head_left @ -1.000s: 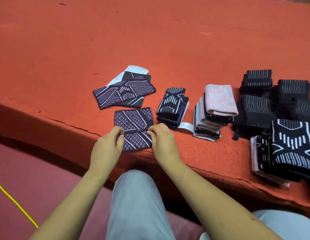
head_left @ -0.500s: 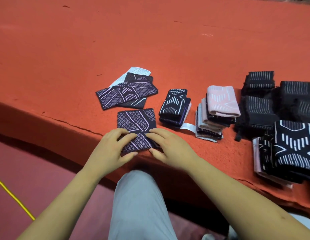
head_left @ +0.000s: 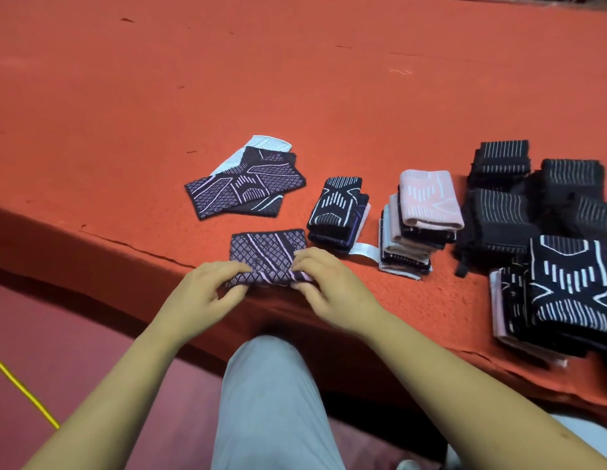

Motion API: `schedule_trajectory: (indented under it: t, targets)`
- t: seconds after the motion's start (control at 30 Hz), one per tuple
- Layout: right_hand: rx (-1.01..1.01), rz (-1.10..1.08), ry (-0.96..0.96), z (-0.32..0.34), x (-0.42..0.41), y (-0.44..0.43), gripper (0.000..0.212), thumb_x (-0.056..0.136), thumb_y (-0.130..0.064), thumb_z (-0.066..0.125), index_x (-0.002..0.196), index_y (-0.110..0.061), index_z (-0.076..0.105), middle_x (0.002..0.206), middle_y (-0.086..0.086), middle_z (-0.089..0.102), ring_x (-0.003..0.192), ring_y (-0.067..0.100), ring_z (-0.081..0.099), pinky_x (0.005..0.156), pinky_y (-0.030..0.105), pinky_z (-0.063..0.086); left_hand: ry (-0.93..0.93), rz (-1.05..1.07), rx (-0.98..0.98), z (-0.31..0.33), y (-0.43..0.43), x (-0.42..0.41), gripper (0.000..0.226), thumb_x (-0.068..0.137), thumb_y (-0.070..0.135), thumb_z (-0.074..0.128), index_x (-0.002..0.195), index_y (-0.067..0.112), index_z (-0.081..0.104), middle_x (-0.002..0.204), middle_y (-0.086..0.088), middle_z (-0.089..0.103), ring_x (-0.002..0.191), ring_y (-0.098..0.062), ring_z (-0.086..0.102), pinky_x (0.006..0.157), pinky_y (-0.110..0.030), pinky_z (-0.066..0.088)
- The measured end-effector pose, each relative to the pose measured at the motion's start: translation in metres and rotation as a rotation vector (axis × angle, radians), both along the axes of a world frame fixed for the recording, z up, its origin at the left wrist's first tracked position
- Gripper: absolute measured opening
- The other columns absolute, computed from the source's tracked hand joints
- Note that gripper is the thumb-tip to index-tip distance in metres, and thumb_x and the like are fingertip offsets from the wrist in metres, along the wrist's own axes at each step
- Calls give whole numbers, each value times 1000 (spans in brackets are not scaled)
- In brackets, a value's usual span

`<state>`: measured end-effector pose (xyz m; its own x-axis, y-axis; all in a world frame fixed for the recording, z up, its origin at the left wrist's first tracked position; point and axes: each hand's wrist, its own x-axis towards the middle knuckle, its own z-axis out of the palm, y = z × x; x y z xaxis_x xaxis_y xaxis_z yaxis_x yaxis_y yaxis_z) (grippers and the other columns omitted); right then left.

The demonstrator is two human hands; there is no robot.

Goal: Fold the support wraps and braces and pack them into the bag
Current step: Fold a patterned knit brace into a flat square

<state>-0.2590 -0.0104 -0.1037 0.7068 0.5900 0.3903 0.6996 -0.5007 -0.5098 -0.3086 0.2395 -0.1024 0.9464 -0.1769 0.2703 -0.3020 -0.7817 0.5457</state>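
Observation:
A black brace with a purple diamond pattern [head_left: 268, 247] lies at the near edge of the red table [head_left: 295, 96]. Its near edge is lifted and rolled over. My left hand [head_left: 200, 293] pinches the rolled edge at its left end, and my right hand [head_left: 325, 290] pinches it at the right end. Unfolded braces of the same pattern [head_left: 244, 188] lie flat just beyond, over a white one. No bag is in view.
Folded stacks stand to the right: a black and white one [head_left: 339, 212], a pink-topped pile [head_left: 420, 215], black ribbed wraps [head_left: 532, 198] and a big black pile [head_left: 566, 293] at the table's edge. A yellow cord [head_left: 20, 388] crosses the floor at the left.
Both hands went from pressing flat on the brace to pinching its near edge, which is now lifted and rolled toward the far side.

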Motion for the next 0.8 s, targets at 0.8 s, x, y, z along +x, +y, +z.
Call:
schedule_trajectory:
  t: [0.8]
  targets:
    - [335, -634, 374, -14, 13, 39, 18, 88, -25, 70, 81, -21, 55, 81, -4, 63, 83, 19, 58, 72, 37, 47, 78, 562, -207, -2, -21, 38, 29, 91, 39, 66, 76, 16, 59, 63, 3, 60, 68, -23, 56, 60, -36, 39]
